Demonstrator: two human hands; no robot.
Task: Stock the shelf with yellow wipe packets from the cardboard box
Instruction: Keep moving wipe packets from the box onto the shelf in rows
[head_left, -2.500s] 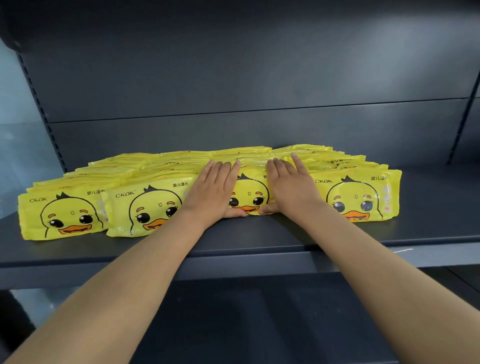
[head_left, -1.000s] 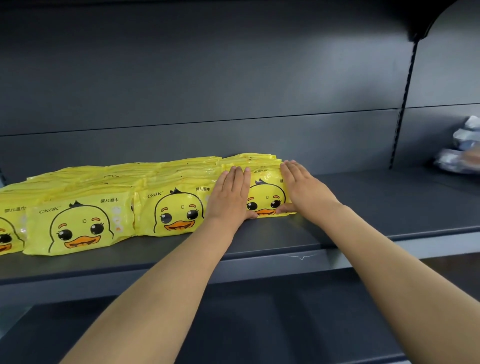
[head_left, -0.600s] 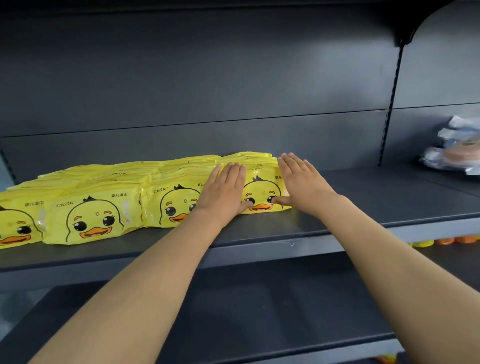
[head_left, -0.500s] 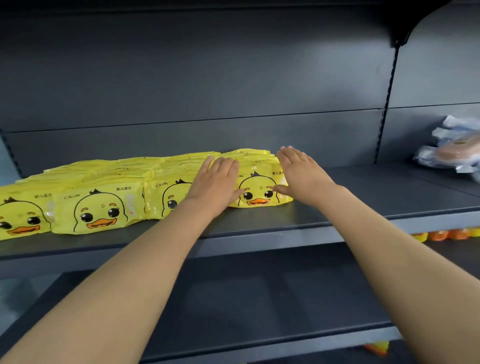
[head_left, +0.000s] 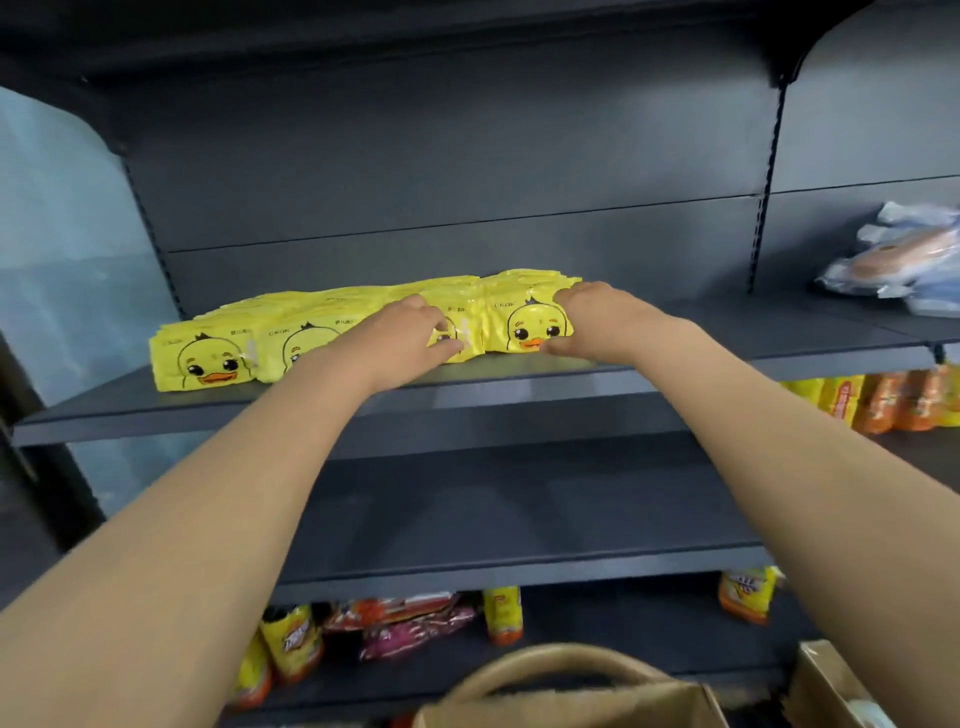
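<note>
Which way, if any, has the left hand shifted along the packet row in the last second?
Yes, leftward. The left hand overlapped the rightmost stack before; now it grips the neighbouring stack, leaving that duck face uncovered.

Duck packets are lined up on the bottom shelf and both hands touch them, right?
Not the bottom shelf. In the head view the duck packets are lined up on the upper shelf; the left hand and right hand do touch them.
</note>
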